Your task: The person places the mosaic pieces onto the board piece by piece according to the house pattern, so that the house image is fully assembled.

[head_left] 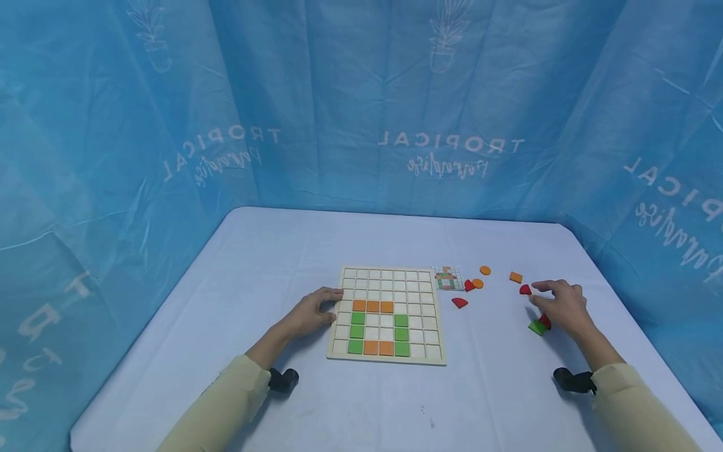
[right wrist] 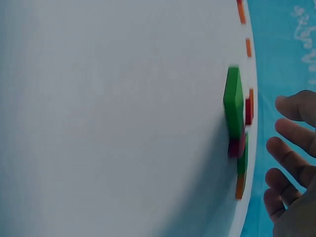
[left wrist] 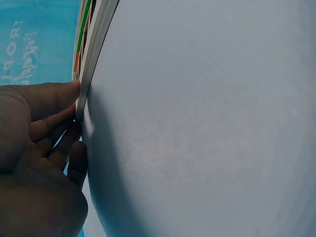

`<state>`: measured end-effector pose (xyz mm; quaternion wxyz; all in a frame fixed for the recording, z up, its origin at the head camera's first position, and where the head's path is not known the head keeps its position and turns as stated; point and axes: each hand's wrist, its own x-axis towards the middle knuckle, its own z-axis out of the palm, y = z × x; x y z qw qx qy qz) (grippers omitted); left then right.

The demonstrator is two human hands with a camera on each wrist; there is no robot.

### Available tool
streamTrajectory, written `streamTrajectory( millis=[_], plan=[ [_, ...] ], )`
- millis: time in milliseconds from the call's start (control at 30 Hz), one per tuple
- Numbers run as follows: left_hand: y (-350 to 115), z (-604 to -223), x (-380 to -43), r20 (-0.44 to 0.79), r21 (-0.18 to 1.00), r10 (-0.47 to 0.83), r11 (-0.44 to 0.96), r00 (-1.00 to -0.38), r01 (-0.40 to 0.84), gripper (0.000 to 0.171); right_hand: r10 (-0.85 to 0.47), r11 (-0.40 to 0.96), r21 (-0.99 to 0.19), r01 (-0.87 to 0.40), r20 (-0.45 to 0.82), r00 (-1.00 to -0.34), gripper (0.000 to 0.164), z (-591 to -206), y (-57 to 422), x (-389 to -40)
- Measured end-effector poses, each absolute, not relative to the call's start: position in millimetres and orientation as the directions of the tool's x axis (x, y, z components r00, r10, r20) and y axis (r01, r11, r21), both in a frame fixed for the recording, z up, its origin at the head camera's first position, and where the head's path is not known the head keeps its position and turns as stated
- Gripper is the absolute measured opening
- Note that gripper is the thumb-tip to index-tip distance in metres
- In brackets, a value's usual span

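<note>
A pale wooden grid board (head_left: 384,363) lies flat on the table, with orange square tiles (head_left: 373,306) and green square tiles (head_left: 401,334) set in some of its cells. My left hand (head_left: 307,314) touches the board's left edge, thumb and forefinger spread along it. In the left wrist view the thumb (left wrist: 54,96) meets the board's side. My right hand (head_left: 562,306) hovers over the loose pieces at the right, fingers loosely bent and nothing between them. Just off its fingertips is a red wedge-shaped piece (head_left: 525,289). Partly below the palm lie a green piece (head_left: 536,328) and another red piece (head_left: 545,321).
A small pattern card (head_left: 448,278) lies at the board's upper right corner. Right of it are orange discs (head_left: 485,270), an orange square (head_left: 516,277) and a red wedge (head_left: 460,302). Blue printed curtains (head_left: 361,94) surround the white table (head_left: 282,245).
</note>
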<state>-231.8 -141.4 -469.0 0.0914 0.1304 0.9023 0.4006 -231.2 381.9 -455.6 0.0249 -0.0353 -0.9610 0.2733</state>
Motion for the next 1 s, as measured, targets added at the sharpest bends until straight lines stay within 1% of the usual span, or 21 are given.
streamTrajectory(
  millis=[233, 433, 733, 1000],
  plan=[
    [-142.4, -471.0, -232.5, -0.057, 0.753, 0.309, 0.637, -0.949, 0.163, 0.052, 0.095, 0.852, -0.516, 0.083, -0.004, -0.995, 0.045, -463.0, 411.3, -227.0],
    [-142.5, -470.5, -232.6, -0.051, 0.755, 0.311, 0.634, -0.949, 0.167, 0.052, 0.116, 0.849, -0.515, 0.12, -0.04, -0.992, 0.044, -467.7, 425.8, -225.2],
    [-142.4, -471.0, -232.8, -0.05, 0.748, 0.313, 0.641, -0.948, 0.172, 0.052, 0.074, 0.855, -0.511, 0.094, -0.06, -0.995, 0.044, -473.1, 434.1, -225.1],
    [-142.8, -469.9, -231.9, -0.052, 0.748, 0.315, 0.641, -0.948, 0.172, 0.052, 0.072, 0.861, -0.501, 0.094, -0.063, -0.995, 0.044, -474.8, 433.4, -224.5]
  ],
)
